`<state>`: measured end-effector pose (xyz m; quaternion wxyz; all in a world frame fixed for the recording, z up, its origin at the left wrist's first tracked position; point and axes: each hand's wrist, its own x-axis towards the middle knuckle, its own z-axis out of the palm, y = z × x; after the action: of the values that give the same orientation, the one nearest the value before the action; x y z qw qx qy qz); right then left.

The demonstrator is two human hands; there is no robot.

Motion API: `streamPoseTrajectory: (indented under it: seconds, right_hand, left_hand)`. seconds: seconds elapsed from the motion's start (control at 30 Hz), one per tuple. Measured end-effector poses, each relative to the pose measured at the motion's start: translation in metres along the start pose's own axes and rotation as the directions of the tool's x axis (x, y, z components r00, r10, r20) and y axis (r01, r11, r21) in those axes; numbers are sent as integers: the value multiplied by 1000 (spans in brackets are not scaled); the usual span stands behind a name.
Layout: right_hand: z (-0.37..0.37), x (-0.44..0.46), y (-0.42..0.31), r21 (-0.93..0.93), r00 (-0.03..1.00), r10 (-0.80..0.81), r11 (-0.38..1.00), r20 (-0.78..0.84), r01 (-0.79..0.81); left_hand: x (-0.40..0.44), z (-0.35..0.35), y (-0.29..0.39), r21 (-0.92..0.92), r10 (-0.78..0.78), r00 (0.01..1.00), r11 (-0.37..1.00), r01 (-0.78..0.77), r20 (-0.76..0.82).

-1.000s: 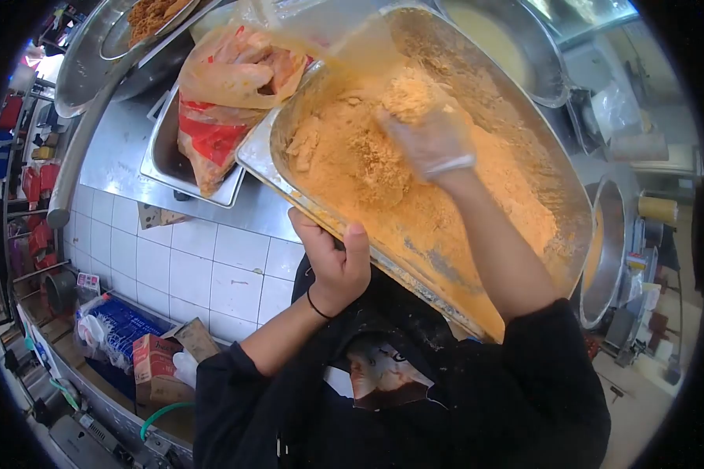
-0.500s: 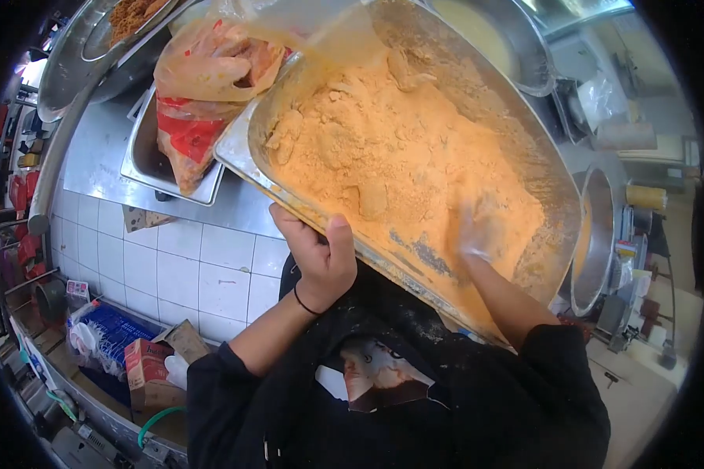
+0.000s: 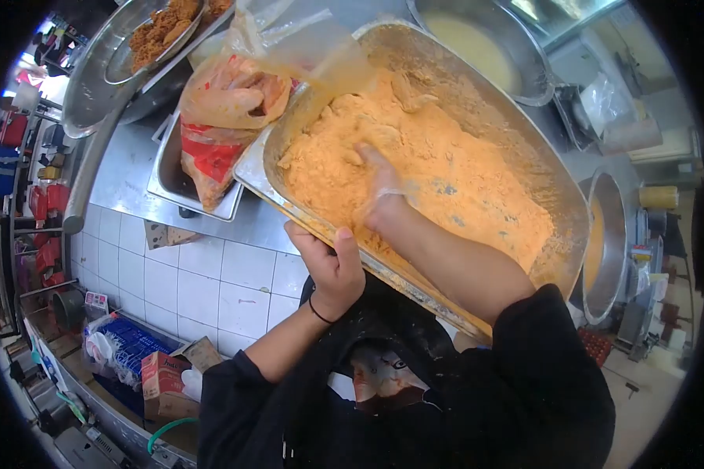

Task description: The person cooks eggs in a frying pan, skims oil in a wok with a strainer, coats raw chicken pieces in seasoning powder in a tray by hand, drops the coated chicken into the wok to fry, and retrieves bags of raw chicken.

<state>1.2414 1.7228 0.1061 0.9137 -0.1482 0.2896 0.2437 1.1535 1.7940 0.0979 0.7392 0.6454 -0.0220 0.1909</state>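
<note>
A large metal tray [image 3: 583,227] holds orange flour-like powder [image 3: 461,168], with coated lumps at its upper left part. My left hand [image 3: 332,266] is closed on the tray's near rim, thumb on top. My right hand [image 3: 377,173], in a clear glove, reaches into the powder at the left part of the tray; its fingertips are partly sunk in it, and whether they grip anything is hidden. Left of the tray, a clear and red plastic bag [image 3: 211,148] with raw meat lies over a smaller metal pan [image 3: 159,187].
A bowl of pale liquid [image 3: 477,51] stands behind the tray, and another metal bowl [image 3: 607,258] is at its right. Fried pieces [image 3: 163,35] lie in a strainer at the upper left. A red carton [image 3: 164,383] and blue packages [image 3: 129,340] are at the lower left.
My right hand has moved from the tray's upper middle to its near right part, then back left into the powder. My left hand still holds the rim. The whole view has shifted slightly.
</note>
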Motion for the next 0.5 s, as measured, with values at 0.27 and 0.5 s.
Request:
streamPoseTrajectory:
  seconds: [0.27,0.5]
  right_hand:
    - [12,-42,-46,-672,918,-387,702,-82,236]
    - [-34,-43,-108,-959,849,-477,-263,227,109]
  left_hand:
    - [-1,-6,-9,25,24,1000,999,-24,0]
    - [2,-7,-2,29,-20,1000,999,20,12]
